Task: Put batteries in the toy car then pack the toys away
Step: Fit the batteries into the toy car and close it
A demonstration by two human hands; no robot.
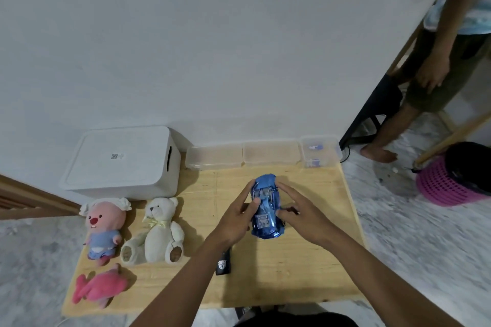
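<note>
left hand point(233, 220): fingers curled, thumb pressed inward | right hand point(305, 216): fingers nearly straight | palms facing each other

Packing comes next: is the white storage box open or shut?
Shut: its lid lies flat across the top of the white storage box, hiding the inside.
</note>
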